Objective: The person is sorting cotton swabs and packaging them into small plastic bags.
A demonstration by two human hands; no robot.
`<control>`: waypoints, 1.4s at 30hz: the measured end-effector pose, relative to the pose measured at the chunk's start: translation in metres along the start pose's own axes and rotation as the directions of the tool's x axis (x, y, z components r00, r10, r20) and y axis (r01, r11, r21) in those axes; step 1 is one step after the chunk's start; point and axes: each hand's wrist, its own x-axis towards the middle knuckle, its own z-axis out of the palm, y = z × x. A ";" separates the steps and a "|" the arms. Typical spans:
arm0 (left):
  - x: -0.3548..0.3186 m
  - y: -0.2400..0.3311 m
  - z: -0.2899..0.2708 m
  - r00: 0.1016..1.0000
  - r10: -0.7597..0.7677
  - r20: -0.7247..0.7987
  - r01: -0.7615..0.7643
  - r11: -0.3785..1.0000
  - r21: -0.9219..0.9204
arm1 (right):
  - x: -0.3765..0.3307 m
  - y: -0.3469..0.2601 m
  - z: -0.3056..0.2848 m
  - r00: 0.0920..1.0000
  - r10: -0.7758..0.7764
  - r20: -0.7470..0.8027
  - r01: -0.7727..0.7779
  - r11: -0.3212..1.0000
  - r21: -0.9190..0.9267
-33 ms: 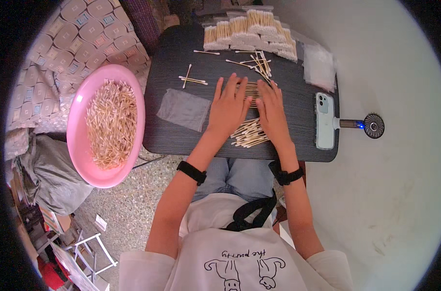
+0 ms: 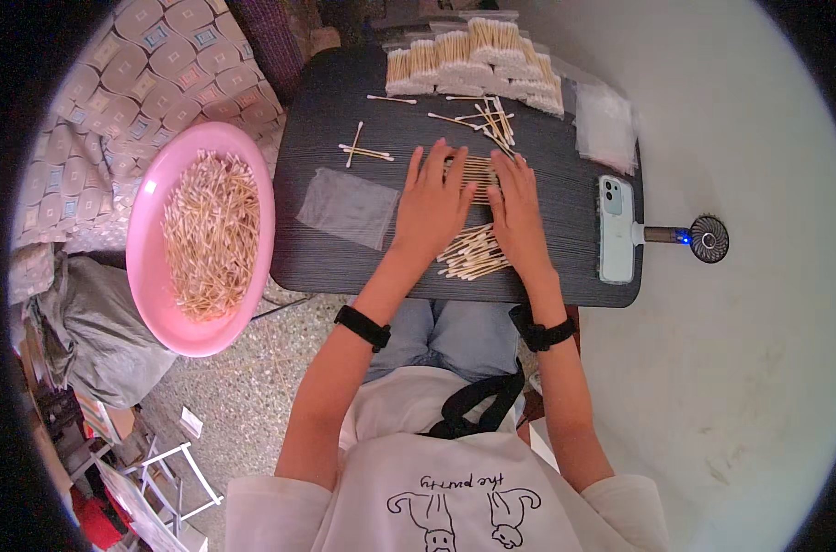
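A neat side-by-side row of cotton swabs (image 2: 477,175) lies on the dark table between my hands. My left hand (image 2: 430,210) rests at the row's left ends, palm down, fingers stretched out and slightly spread. At the right ends, my right hand (image 2: 517,210) lies the same way with its fingers extended. Their fingers cover the swab tips on both sides. Nearer to me, a looser pile of swabs (image 2: 473,253) sits between my wrists. Just beyond my fingertips several stray swabs (image 2: 496,120) lie crossed. A clear plastic bag (image 2: 347,207) lies flat left of my left hand.
Stacked bags of swabs (image 2: 473,60) stand at the table's (image 2: 565,267) far edge. Clear bags (image 2: 606,127), a phone (image 2: 616,230) and a small fan (image 2: 709,238) are at the right. Left of the table is a pink basin (image 2: 149,235) of loose swabs. Crossed swabs (image 2: 363,150) lie far left.
The fingers of my right hand have shifted very slightly to the right. Everything else stays in place.
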 end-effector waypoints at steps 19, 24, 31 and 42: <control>0.000 -0.003 0.003 0.991 0.098 0.093 -0.102 0.994 0.045 | -0.004 -0.002 0.000 0.998 0.026 0.060 -0.020 0.996 -0.092; -0.001 -0.001 0.001 0.988 0.102 0.120 -0.116 0.986 0.118 | -0.008 -0.002 0.001 0.993 0.114 -0.034 -0.112 0.992 0.062; -0.001 0.003 0.000 0.989 0.096 0.114 -0.117 0.976 0.186 | -0.008 0.000 0.005 0.999 0.029 -0.035 -0.034 0.991 -0.127; -0.001 -0.002 0.000 0.994 0.067 0.086 -0.069 0.997 0.017 | -0.007 0.000 0.004 0.991 0.122 -0.053 -0.124 0.991 -0.048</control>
